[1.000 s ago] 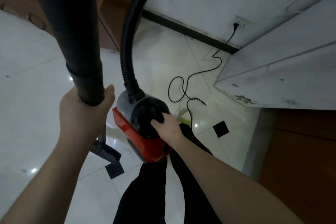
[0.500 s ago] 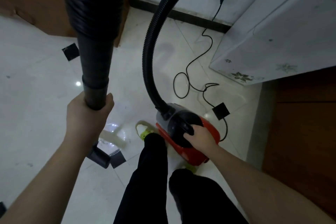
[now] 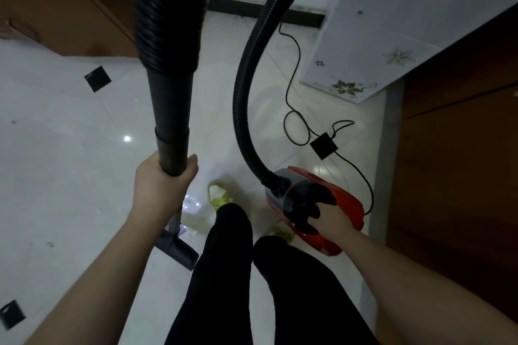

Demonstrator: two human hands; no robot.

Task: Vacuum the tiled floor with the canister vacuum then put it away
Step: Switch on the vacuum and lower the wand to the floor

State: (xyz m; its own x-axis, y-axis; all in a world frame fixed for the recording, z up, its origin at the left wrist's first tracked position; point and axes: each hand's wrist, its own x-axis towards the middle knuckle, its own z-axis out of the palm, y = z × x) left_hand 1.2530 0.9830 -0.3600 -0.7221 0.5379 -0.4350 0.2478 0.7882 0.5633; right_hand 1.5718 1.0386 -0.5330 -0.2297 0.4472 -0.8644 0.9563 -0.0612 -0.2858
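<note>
A red and black canister vacuum (image 3: 347, 199) hangs off the floor at my right side, and my right hand (image 3: 329, 220) grips its black top handle. A ribbed black hose (image 3: 246, 87) rises from its front and loops out of the top of the view. My left hand (image 3: 159, 187) grips the dark wand (image 3: 171, 112), which stands upright. The grey floor nozzle (image 3: 176, 249) shows below that hand, near the white tiled floor (image 3: 64, 165). The black power cord (image 3: 294, 120) trails across the tiles toward the wall.
A white cabinet with flower prints (image 3: 392, 22) stands at the upper right, with brown wood panelling (image 3: 459, 162) down the right side. Brown wooden furniture (image 3: 61, 14) fills the upper left. My black-trousered legs and a yellow-green shoe (image 3: 220, 196) are at the centre bottom.
The canister has swung from my left front to my right side, carried by my right hand. The view has turned left and the cabinet has drawn nearer. My left hand keeps its hold on the wand.
</note>
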